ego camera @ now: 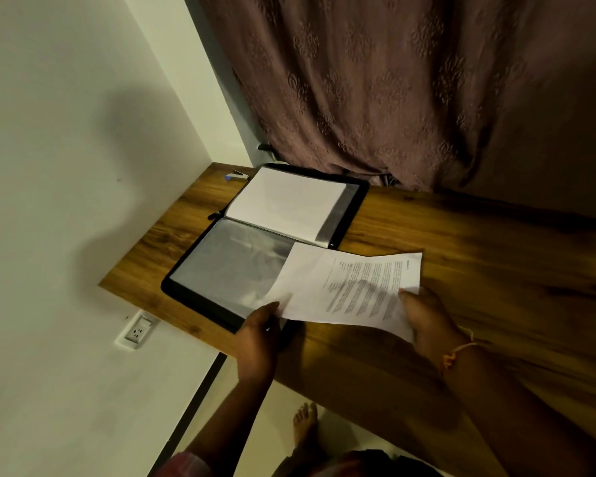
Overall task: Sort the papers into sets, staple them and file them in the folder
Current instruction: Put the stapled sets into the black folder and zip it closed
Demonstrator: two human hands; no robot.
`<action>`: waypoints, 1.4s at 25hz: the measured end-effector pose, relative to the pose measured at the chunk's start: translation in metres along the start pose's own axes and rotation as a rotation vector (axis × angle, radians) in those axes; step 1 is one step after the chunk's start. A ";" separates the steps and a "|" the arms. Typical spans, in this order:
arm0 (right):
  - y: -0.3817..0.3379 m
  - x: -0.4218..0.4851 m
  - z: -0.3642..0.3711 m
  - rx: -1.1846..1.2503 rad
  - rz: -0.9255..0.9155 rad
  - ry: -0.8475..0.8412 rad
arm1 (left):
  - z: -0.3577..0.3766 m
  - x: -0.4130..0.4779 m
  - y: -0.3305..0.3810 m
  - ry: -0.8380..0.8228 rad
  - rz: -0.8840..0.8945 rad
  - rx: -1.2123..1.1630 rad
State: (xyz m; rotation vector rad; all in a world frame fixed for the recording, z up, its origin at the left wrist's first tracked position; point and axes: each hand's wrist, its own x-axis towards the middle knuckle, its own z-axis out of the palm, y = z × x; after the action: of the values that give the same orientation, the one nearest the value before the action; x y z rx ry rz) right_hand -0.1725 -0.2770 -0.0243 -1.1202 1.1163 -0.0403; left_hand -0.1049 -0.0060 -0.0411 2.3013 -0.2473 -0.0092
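A person stands at a wooden table [461,235], holding a printed paper [351,287] in both hands. The right hand [427,318] grips the paper's near right edge, thumb on top. The left hand [258,328] pinches its near left corner; blur makes it unclear whether it also catches the clear sleeve beneath. The paper hangs over the near right corner of an open black folder [221,266] lying flat on the table. White sheets [286,201] fill the folder's far half. A stapler [236,174] sits at the table's far left corner, just beside the folder.
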 end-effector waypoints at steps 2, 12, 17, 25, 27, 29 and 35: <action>-0.004 -0.009 0.015 0.092 0.012 -0.093 | -0.003 0.001 -0.004 -0.003 0.081 0.096; 0.016 -0.006 0.064 0.036 -0.062 -0.051 | -0.030 0.005 0.003 0.036 0.385 0.435; 0.013 -0.002 0.093 0.011 -0.126 -0.101 | -0.035 0.009 -0.002 0.067 0.462 0.491; 0.000 -0.002 0.162 0.216 -0.093 -0.186 | -0.044 0.024 0.008 0.048 0.611 0.510; 0.001 0.005 0.170 0.109 -0.114 -0.191 | -0.047 0.027 0.007 0.040 0.659 0.515; 0.003 0.013 0.176 -0.089 -0.155 -0.176 | -0.048 0.029 0.004 0.017 0.680 0.521; 0.002 0.018 0.191 -0.309 -0.256 -0.174 | -0.044 0.038 -0.008 -0.062 0.756 0.488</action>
State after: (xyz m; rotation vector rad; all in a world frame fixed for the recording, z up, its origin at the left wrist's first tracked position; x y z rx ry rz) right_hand -0.0264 -0.1541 -0.0404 -1.5093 0.8361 0.0300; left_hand -0.0625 0.0246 -0.0141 2.5297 -1.2491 0.4008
